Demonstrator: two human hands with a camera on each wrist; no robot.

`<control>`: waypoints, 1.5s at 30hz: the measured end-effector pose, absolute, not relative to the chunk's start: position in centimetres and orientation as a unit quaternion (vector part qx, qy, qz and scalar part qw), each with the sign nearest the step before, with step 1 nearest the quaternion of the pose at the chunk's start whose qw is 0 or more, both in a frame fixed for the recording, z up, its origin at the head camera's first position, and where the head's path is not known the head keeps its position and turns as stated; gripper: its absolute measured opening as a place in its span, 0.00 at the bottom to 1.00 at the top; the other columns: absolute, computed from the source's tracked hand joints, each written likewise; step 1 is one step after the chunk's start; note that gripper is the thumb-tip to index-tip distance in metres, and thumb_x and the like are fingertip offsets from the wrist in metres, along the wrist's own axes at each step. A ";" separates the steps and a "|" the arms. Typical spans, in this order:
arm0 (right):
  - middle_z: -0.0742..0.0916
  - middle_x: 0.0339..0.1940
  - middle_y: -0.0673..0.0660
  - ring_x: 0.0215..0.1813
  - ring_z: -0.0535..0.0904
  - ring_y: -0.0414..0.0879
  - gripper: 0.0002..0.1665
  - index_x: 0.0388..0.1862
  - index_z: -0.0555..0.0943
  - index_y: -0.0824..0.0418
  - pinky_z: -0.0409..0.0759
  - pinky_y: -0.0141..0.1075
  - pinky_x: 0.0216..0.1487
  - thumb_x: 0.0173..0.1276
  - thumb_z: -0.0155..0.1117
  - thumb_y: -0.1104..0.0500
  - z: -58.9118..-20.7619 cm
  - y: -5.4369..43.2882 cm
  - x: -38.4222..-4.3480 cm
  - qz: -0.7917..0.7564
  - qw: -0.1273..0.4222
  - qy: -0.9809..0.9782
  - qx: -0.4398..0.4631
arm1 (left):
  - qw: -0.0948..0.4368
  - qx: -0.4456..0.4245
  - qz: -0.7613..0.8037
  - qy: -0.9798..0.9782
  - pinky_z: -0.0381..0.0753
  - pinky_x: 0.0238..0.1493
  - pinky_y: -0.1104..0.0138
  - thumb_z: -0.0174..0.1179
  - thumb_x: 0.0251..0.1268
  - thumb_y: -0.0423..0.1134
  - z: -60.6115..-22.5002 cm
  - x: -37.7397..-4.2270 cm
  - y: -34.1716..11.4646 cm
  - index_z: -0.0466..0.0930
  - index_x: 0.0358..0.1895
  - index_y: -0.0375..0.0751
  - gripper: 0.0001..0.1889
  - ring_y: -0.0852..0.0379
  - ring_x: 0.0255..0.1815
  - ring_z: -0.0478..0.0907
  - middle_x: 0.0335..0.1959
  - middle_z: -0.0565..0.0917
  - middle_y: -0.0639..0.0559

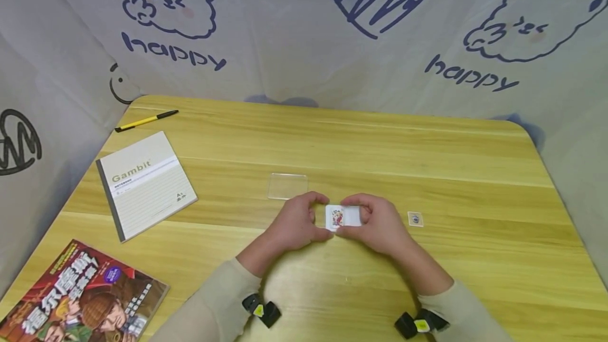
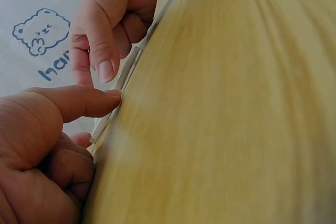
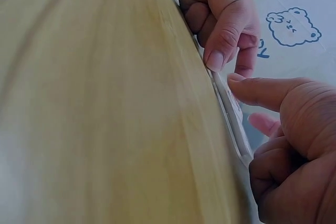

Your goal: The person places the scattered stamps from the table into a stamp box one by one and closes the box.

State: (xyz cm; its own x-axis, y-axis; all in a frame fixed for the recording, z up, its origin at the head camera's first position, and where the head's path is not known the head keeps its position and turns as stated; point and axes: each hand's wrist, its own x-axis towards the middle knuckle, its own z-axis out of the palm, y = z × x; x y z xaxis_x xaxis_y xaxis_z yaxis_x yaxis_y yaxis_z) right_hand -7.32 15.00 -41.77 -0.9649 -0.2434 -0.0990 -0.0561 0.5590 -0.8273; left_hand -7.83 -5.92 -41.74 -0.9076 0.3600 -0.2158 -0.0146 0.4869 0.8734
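Note:
Low over the wooden table, both hands meet at a thin stack of small white playing cards (image 1: 351, 216), with a red and yellow figure printed at its left part. My left hand (image 1: 296, 220) pinches the stack near its left end, index finger at the far edge and thumb at the near edge. From the other side my right hand (image 1: 380, 221) holds it the same way, covering the right end. Side-on in the right wrist view, the stack (image 3: 231, 116) looks thin and flat, close over the tabletop.
A clear plastic lid (image 1: 287, 187) lies behind my left hand. Right of my right hand is a small clear square (image 1: 415, 219) with a dark blue mark. A notebook (image 1: 147, 186), a yellow pen (image 1: 146, 121) and a comic-style book (image 1: 85, 294) lie on the left.

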 end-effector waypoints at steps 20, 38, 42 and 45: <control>0.61 0.14 0.46 0.19 0.55 0.39 0.26 0.51 0.85 0.59 0.71 0.37 0.36 0.52 0.83 0.57 -41.3 21.1 -5.5 -0.434 0.060 0.897 -0.064 | 0.185 0.104 0.500 0.839 0.61 0.17 0.68 0.79 0.45 0.30 -41.8 -7.7 -5.8 0.76 0.59 0.34 0.34 0.61 0.14 0.60 0.16 0.67 0.55; 0.61 0.16 0.47 0.20 0.56 0.39 0.23 0.49 0.84 0.61 0.65 0.34 0.28 0.56 0.81 0.58 -41.6 26.6 -4.9 -0.394 0.029 0.918 -0.040 | 0.181 0.105 0.494 0.844 0.62 0.17 0.68 0.79 0.45 0.30 -41.8 -7.7 -5.8 0.76 0.60 0.34 0.34 0.61 0.15 0.61 0.17 0.67 0.55; 0.62 0.16 0.48 0.20 0.56 0.40 0.22 0.49 0.84 0.62 0.62 0.35 0.26 0.57 0.80 0.56 -41.6 27.2 -5.0 -0.385 0.039 0.921 -0.035 | 0.182 0.104 0.498 0.842 0.61 0.17 0.68 0.79 0.44 0.30 -41.7 -7.6 -5.8 0.76 0.59 0.34 0.34 0.61 0.14 0.60 0.16 0.67 0.55; 0.62 0.16 0.48 0.19 0.57 0.40 0.22 0.48 0.84 0.62 0.62 0.35 0.26 0.59 0.79 0.54 -41.5 27.4 -5.1 -0.382 0.051 0.922 -0.036 | 0.182 0.103 0.499 0.841 0.60 0.16 0.68 0.79 0.44 0.30 -41.7 -7.6 -5.8 0.76 0.59 0.34 0.34 0.61 0.14 0.60 0.16 0.66 0.56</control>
State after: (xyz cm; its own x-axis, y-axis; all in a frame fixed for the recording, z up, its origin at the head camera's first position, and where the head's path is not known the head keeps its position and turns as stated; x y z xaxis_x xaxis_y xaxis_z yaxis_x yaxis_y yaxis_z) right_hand -5.10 27.44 -41.53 -0.9922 -0.1061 -0.0658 -0.0284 0.7049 -0.7087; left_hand -7.60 -5.77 -41.69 -0.9122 0.3553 -0.2040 -0.0086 0.4811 0.8766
